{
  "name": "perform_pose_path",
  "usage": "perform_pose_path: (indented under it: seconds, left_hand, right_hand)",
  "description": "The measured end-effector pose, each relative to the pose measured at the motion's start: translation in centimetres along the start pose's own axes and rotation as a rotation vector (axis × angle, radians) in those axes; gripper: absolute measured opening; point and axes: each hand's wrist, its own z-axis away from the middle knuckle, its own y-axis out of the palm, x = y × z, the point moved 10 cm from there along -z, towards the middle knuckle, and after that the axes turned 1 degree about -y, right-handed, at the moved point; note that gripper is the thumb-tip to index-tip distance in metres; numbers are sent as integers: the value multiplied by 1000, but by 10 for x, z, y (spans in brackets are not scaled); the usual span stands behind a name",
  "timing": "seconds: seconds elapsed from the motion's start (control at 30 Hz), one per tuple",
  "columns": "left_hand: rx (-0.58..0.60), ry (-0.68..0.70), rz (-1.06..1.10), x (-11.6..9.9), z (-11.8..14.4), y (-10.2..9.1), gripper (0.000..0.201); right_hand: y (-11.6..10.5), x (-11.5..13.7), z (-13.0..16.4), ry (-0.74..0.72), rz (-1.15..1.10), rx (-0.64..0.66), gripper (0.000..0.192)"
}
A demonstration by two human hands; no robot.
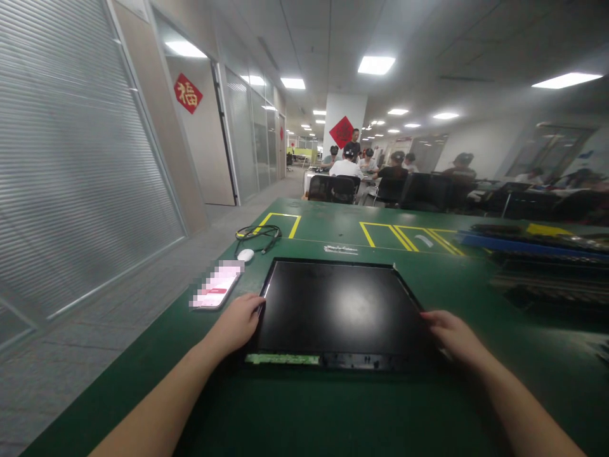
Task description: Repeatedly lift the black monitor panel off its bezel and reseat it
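Observation:
In front of me is a black flat display panel with a thin dark frame and a light glare on its screen. Along its near edge runs a strip with a green circuit board at the left. My left hand grips the panel's left edge, thumb on top. On the opposite edge my right hand holds the frame, its fingers partly hidden beneath. The panel is at or just above the green table; I cannot tell whether it touches.
A lit phone, a white mouse-shaped item and a coiled black cable lie at the left. Stacked dark panels stand at the right on the green table. Beyond it, several people sit near black chairs.

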Motion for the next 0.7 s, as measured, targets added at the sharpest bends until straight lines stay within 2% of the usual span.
perform_pose_path:
  seconds: [0.23,0.43,0.53,0.6,0.7]
  left_hand:
    - [-15,-2,24,6,3,-2,45]
    - [-33,-40,41,11,2,2,53]
    - [-46,-74,199,14,3,0,53]
    - [-72,-130,379,19,5,-3,52]
    - [-81,-179,520,21,8,-5,53]
  right_hand:
    - [3,2,-1,61,69,26,39]
    - [-1,14,4,-31,120,-40,36]
    - [-4,21,6,-75,166,-77,34]
    - [-4,21,8,-57,181,-71,35]
    - [-5,19,10,-2,181,-62,38]
